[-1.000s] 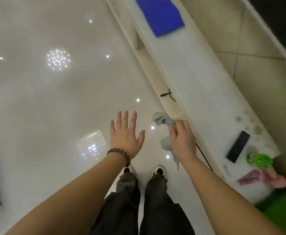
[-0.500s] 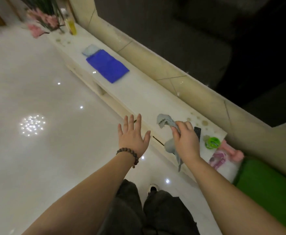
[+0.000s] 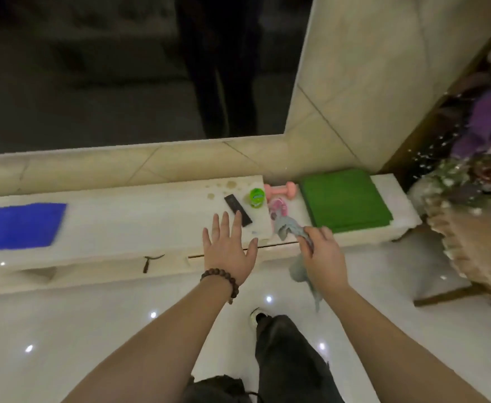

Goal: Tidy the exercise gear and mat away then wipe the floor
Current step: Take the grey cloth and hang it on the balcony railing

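Cloth (image 3: 288,226) bunched in right hand (image 3: 324,257), seemingly gripped; left hand (image 3: 228,251) fingers (image 3: 224,225) spread.

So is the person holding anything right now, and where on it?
The right hand grips a grey cloth near its middle, ends hanging loose. The left hand is open, holding nothing.

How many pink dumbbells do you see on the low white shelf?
1. The pink dumbbell lies at the back of the shelf, between the green bottle and the green mat. Others may be hidden.
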The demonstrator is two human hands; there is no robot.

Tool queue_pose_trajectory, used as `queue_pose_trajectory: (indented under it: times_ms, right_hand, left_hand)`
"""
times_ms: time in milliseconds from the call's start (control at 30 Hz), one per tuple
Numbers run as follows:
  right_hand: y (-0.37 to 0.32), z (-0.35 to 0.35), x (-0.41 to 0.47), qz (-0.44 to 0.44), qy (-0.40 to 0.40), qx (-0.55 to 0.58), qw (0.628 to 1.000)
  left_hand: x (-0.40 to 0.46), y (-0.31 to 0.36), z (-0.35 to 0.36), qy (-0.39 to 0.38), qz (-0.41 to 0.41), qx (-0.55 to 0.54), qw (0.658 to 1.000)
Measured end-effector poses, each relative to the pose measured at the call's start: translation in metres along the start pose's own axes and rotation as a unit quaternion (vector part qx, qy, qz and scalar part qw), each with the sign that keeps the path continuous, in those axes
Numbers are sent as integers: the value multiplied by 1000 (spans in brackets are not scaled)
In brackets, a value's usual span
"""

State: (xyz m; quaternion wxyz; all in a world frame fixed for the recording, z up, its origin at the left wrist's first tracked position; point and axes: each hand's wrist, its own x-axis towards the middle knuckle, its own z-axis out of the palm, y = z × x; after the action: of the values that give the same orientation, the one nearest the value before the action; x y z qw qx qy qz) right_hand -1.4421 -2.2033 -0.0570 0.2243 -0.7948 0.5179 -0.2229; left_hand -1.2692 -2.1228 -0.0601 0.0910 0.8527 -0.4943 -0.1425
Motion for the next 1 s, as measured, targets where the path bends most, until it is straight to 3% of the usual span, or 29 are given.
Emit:
queue_pose_trajectory:
  times_ms: [267, 500, 733, 1000]
  right_hand:
    - [53, -64, -140, 187, 134, -19, 973]
    - [90, -132, -245, 336, 249, -36, 908]
    - [130, -197, -344, 428, 342, -47, 836]
    - [213, -287, -471, 475, 403, -92, 777]
  left_hand:
    - [-68, 83, 35, -63, 207, 19, 976]
    - [-135, 184, 56, -102, 372, 11, 923]
    - [-218, 287, 82, -139, 491, 37, 859]
    - [-347, 412, 134, -162, 564, 49, 809]
